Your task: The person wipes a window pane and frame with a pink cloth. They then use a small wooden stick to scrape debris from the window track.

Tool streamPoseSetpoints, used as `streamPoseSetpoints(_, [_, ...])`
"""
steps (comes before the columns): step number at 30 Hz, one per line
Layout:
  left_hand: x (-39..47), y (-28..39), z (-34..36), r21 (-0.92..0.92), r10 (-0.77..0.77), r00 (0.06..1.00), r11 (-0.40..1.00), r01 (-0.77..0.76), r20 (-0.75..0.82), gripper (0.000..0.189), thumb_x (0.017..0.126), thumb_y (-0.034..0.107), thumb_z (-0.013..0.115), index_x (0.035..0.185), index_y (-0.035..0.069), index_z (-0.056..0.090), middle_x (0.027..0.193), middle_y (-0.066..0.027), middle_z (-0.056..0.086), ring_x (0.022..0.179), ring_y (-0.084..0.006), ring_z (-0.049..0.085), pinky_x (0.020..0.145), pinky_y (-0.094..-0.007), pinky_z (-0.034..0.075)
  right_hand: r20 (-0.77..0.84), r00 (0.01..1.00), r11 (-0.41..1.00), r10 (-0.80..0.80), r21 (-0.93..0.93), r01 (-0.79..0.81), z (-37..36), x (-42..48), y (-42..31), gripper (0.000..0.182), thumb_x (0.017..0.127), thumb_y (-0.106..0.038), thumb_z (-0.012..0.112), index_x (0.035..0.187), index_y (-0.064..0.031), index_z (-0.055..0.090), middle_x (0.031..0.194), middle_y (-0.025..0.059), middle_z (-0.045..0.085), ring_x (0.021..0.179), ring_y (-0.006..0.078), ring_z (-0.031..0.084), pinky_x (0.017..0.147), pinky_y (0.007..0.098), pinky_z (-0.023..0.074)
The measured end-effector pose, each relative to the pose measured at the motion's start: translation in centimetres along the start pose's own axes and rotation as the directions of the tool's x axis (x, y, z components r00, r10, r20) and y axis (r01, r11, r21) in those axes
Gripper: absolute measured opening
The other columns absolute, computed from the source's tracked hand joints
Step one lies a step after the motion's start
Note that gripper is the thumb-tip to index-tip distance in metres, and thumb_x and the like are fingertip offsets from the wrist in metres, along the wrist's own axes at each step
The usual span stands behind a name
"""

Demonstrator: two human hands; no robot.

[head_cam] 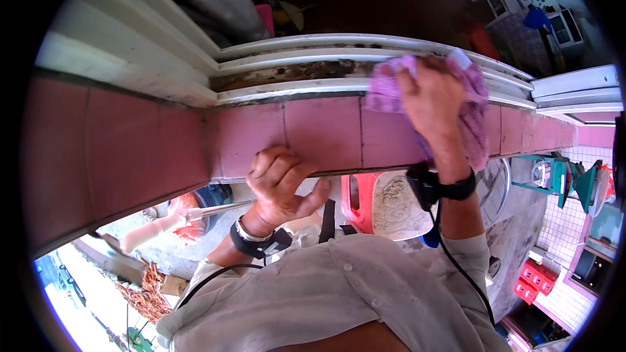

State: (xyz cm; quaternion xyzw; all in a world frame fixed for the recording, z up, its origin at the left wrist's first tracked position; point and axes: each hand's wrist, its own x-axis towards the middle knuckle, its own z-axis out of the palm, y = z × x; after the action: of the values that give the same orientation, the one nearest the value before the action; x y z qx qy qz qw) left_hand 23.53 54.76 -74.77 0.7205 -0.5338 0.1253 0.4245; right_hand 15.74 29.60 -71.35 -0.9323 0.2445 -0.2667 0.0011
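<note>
My right hand (433,98) grips a bunched purple cloth (386,85) and presses it onto the white window frame track (303,56). Part of the cloth hangs down over the pink tiled sill (323,129). Brown dirt (293,71) lies in the groove of the track, left of the cloth. My left hand (281,186) rests at the sill's front edge with its fingers bent, its thumb apart and nothing in it. Straps circle both wrists; a black device sits on the right one.
Below the sill stand a red plastic stool (357,200) and a round patterned seat (403,208). A pole with a pale handle (161,227) slants at the left. White frame uprights (142,44) rise at the left. Red crates (535,278) and a green machine (552,171) stand at the right.
</note>
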Motion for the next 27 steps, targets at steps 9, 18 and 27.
streamPoseSetpoints(9, [-0.4, -0.3, 0.9, -0.014, 0.062, 0.995, 0.998, -0.063, -0.076, 0.013, 0.060, 0.014, 0.072, 0.070, 0.010, 0.064, 0.067, -0.0030, 0.056, 0.070, -0.0226, 0.055, 0.061, -0.0339, 0.044, 0.029, 0.992, 0.953, -0.124, 0.281, 0.111, 2.3, 1.0, -8.2, 0.029, 0.081, -0.029, 0.060, 0.062, -0.0069, 0.062, 0.057, 0.0151, 0.059, 0.054, 0.0321, 0.060, 0.054, 0.0424, 0.0479])
streamPoseSetpoints(18, [-1.3, -0.3, -0.9, -0.336, -0.114, 0.982, 0.940, 0.058, -0.148, 0.006, 0.068, 0.002, 0.068, 0.070, 0.003, 0.063, 0.069, -0.0084, 0.059, 0.066, -0.0233, 0.055, 0.062, -0.0321, 0.044, 0.402, 0.816, -0.249, 0.415, 0.913, -0.323, -0.6, 3.1, 2.1, 0.017, 0.083, -0.020, 0.066, 0.088, -0.0039, 0.067, 0.084, 0.0099, 0.067, 0.077, 0.0187, 0.065, 0.069, 0.0341, 0.0520])
streamPoseSetpoints(27, [-0.1, 3.1, 1.1, -0.314, -0.022, 0.994, 0.949, -0.013, -0.108, 0.017, 0.069, 0.007, 0.065, 0.086, 0.002, 0.067, 0.082, -0.0094, 0.063, 0.078, -0.0238, 0.058, 0.068, -0.0346, 0.046, -0.236, 0.793, 0.790, 0.561, 0.439, -0.428, -8.0, -0.4, 12.9, 0.033, 0.090, -0.034, 0.056, 0.098, -0.0023, 0.063, 0.096, 0.0152, 0.066, 0.086, 0.0322, 0.064, 0.076, 0.0394, 0.0513])
